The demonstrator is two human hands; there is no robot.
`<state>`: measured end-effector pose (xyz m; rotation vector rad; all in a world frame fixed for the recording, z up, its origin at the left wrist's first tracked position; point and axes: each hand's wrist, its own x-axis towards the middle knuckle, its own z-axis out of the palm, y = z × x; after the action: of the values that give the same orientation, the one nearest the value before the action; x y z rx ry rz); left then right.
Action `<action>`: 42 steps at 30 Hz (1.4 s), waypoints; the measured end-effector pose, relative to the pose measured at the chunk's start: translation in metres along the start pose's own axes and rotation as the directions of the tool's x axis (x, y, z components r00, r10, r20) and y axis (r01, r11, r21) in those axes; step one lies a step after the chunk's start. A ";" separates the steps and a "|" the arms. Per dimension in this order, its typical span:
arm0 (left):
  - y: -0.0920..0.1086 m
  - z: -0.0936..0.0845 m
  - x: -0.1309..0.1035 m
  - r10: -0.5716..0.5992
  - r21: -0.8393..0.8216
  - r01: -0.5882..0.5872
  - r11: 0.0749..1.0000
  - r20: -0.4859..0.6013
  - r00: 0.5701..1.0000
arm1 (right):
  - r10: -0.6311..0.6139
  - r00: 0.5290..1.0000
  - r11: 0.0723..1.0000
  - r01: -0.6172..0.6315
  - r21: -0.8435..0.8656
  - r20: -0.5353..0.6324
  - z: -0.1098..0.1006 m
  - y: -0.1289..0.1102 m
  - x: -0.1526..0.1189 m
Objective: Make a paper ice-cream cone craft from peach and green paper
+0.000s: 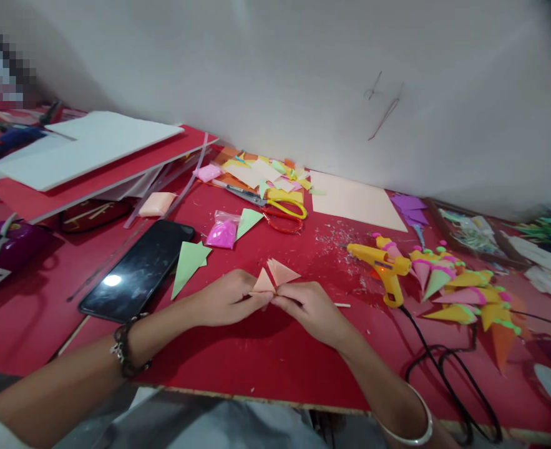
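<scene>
Both hands meet over the red table [266, 355], just left of the yellow glue gun [385, 269]. The left hand [226, 298] and right hand [310, 308] each pinch the lower edge of a peach paper piece [273, 277], fingertips pressed together where they meet. The paper rises above the fingertips as two small triangular flaps; it looks folded, though the crease is hard to make out. Farther left of the glue gun lie a green paper triangle [187, 265] and a black phone [137, 271]. Behind and left of it rest scissors [275, 206]; just right of it lie coloured paper cones [462, 290].
</scene>
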<state>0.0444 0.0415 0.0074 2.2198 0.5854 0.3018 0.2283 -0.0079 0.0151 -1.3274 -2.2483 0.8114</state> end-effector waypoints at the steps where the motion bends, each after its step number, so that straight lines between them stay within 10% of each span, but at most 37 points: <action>1: 0.000 0.000 0.000 -0.026 -0.009 0.026 1.000 0.000 1.000 | 0.003 1.000 1.000 -0.003 -0.013 0.004 0.000 0.000 0.000; 9: 0.001 -0.002 0.002 -0.046 -0.062 0.043 0.997 -0.048 0.998 | 0.017 1.000 0.957 -0.017 -0.289 -0.003 0.007 -0.001 0.001; 23: 0.005 0.002 0.006 -0.331 -0.577 0.291 0.763 0.038 0.943 | -0.375 0.902 0.557 0.034 -0.830 -0.215 0.015 -0.003 -0.005; 35: 0.002 0.001 0.005 -0.290 -0.482 0.246 0.841 -0.018 0.957 | -0.093 0.983 0.814 -0.019 -0.581 -0.161 0.014 0.001 -0.001; 42: 0.000 0.001 0.002 -0.163 -0.250 0.149 0.957 -0.034 0.986 | 0.098 0.995 0.989 -0.096 -0.113 0.016 0.000 -0.005 -0.001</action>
<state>0.0466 0.0422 0.0066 1.9190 0.7086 0.3345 0.2258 -0.0101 0.0186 -1.4963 -2.2908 0.7446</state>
